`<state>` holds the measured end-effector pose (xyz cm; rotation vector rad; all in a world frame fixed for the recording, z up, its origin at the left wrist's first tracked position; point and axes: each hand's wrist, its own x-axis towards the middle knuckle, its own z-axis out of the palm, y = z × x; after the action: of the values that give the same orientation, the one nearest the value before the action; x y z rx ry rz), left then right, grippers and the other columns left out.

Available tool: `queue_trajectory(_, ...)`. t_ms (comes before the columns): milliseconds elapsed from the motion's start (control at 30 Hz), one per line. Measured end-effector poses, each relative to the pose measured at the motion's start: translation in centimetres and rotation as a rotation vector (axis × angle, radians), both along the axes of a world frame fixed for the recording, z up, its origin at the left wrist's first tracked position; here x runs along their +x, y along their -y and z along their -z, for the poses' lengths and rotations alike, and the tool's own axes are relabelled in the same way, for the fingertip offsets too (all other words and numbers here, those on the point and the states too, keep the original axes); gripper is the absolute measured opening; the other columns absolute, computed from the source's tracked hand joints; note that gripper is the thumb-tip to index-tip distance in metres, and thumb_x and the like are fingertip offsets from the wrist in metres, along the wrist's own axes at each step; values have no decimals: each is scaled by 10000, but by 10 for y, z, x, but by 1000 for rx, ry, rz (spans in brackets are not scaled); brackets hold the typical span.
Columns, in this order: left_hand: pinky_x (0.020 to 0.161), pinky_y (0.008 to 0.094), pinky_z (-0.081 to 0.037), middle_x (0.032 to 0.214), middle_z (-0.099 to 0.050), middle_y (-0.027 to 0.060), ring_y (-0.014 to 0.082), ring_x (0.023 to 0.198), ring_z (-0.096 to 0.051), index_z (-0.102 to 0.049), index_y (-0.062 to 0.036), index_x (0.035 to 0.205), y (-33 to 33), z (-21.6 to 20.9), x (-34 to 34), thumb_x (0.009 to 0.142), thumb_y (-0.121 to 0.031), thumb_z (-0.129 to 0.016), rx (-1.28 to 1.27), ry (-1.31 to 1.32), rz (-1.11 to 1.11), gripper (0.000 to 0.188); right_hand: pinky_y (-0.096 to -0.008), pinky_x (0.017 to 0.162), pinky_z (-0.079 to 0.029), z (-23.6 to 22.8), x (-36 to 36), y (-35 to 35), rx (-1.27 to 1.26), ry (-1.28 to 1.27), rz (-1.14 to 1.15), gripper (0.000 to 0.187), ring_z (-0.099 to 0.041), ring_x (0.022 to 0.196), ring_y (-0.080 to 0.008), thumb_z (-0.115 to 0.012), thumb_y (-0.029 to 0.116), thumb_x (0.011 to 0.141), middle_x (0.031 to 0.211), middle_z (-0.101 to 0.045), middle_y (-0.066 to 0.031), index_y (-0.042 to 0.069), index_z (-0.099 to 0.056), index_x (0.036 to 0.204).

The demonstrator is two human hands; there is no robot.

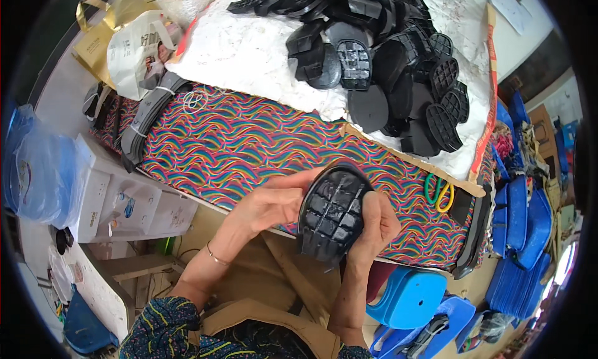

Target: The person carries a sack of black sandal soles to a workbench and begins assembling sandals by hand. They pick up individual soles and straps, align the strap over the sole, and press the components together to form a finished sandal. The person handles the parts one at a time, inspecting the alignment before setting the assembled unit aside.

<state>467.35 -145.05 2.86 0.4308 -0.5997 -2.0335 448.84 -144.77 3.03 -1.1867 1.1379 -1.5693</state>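
A black rubber shoe heel piece (pixel 333 212) is held up in front of me, over the near edge of the table. Its shiny, grid-grooved face is turned toward me. My right hand (pixel 375 227) grips its right edge, thumb on the grooved side and the other fingers mostly hidden behind. At its upper left edge my left hand (pixel 272 201) is closed, with fingertips passing behind the rim. Beyond both hands lies a heap of similar black heel pieces (pixel 355 63), some showing grooves, others a smooth face.
The heap rests on a white sheet (pixel 249 54) over a table with a colourful wavy-patterned cover (pixel 249 135). Scissors with green and yellow handles (pixel 443 196) lie at right. Bundled grey strips (pixel 149 119) and bags (pixel 134 54) sit left. A water dispenser (pixel 128 197) and blue stool (pixel 408 297) flank me.
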Motion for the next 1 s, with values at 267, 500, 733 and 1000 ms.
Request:
queue_trajectory(267, 1038, 332, -390, 1379, -481, 134, 178, 1212, -479, -347, 8, 1455, -16, -8, -18, 1035, -298, -407, -408, 661, -426, 523, -352, 550, -443, -12, 8, 14, -502, -916, 309, 299, -567, 621, -253, -724, 81, 813, 749, -591, -124, -15, -652, 1087)
queue_trajectory(500, 869, 290, -511, 1113, -624, 78, 125, 963, -614, -523, 21, 1261, 5, 3, -32, 1033, -279, -436, -67, 252, -608, 386, -398, 739, -506, 0, 25, 2, -482, -629, -119, 328, -618, 844, -302, -697, 60, 785, 954, -640, -150, -21, -648, 1099)
queue_trajectory(733, 776, 275, -528, 1055, -650, 81, 109, 890, -629, -597, 39, 1158, -2, 5, -32, 1022, -292, -473, -67, 327, -511, 379, -273, 713, -452, -14, -2, 49, 78, -254, -266, 194, -579, 795, -143, -556, 123, 947, 864, -640, -73, -42, -652, 984)
queue_trajectory(1000, 603, 208, -491, 832, -657, 6, 40, 708, -600, -674, 10, 952, 9, 1, -18, 980, -228, -576, -52, 409, -453, 259, -232, 611, -411, -2, 10, 38, 17, -184, -274, 87, -519, 697, -63, -640, 49, 893, 793, -609, -11, -32, -647, 924)
